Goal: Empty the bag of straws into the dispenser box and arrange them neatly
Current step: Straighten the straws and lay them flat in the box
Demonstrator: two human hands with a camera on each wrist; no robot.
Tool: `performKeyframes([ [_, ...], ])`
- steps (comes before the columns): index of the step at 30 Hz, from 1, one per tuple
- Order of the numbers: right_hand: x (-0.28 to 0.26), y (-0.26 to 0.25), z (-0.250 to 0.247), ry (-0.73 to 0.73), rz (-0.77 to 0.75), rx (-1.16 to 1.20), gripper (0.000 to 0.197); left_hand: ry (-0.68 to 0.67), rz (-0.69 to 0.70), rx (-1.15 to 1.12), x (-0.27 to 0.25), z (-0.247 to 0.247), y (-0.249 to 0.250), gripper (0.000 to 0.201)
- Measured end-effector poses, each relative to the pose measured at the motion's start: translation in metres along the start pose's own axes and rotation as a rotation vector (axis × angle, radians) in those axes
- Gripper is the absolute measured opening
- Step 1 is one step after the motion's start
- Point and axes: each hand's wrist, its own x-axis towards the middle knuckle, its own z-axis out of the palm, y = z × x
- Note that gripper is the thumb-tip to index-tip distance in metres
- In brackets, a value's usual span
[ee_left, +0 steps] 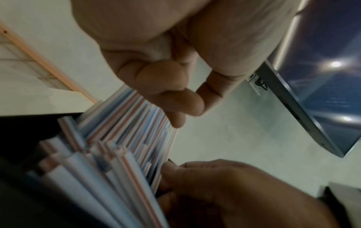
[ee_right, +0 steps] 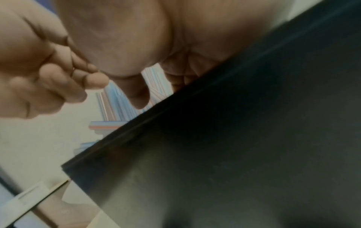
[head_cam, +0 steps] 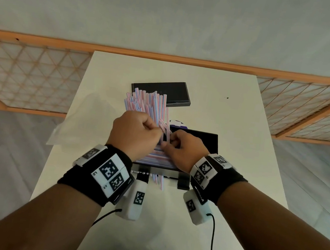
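A fan of pink-, blue- and white-striped straws [head_cam: 148, 103] stands upright over the black dispenser box [head_cam: 210, 143] at the table's middle. My left hand [head_cam: 155, 130] grips this bundle low down, fingers curled round it. My right hand [head_cam: 169, 143] is just to its right and pinches a few straws [head_cam: 164, 129] at the bundle's edge. More straws [head_cam: 155, 158] lie flat in the box under both hands. In the left wrist view the bundle [ee_left: 126, 123] runs under my curled left fingers [ee_left: 175, 108]. The right wrist view shows the box wall [ee_right: 234, 138] and straws [ee_right: 117, 104].
The box's glossy black lid [head_cam: 161, 91] lies flat behind the straws. A clear plastic bag [head_cam: 80, 120] lies crumpled at the white table's [head_cam: 235, 113] left edge. A few straws [head_cam: 158, 181] stick out at the box's front. A wooden lattice screen [head_cam: 30, 73] stands behind the table.
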Motion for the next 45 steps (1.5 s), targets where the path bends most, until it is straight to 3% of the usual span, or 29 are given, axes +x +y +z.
performKeyframes([
  [4,0.011,-0.012,-0.003,0.065,0.045,-0.068,0.025,-0.002,-0.017,0.001,-0.002,0.000,-0.006,0.018],
  [9,0.015,-0.028,-0.007,0.157,-0.063,-0.272,0.018,0.010,-0.039,-0.029,-0.004,-0.002,-0.016,0.017],
  [13,0.024,-0.037,-0.016,0.150,-0.012,-0.261,0.027,0.000,-0.060,-0.075,-0.004,-0.004,-0.023,0.016],
  [17,0.032,-0.040,-0.018,0.088,-0.036,-0.313,0.017,-0.009,-0.068,-0.120,-0.002,-0.005,-0.027,0.015],
  [21,0.034,-0.038,-0.021,0.116,-0.061,-0.299,0.031,-0.024,-0.068,-0.135,-0.002,-0.005,-0.029,0.014],
  [29,0.041,-0.043,-0.016,0.139,-0.051,-0.299,0.010,-0.076,-0.067,-0.118,-0.001,0.002,-0.032,0.011],
  [33,0.033,-0.045,-0.026,0.215,-0.081,-0.203,0.011,-0.082,-0.031,-0.085,-0.001,0.002,-0.033,0.013],
  [37,0.007,-0.056,-0.057,0.408,-0.194,-0.016,0.010,-0.083,0.023,-0.037,0.002,0.001,-0.035,0.013],
  [40,-0.005,-0.065,-0.084,0.524,-0.307,0.146,0.012,-0.155,0.062,0.038,0.003,0.002,-0.038,0.006],
  [45,-0.026,-0.066,-0.115,0.525,-0.517,0.323,0.014,-0.193,0.066,0.151,-0.001,0.007,-0.044,0.005],
])
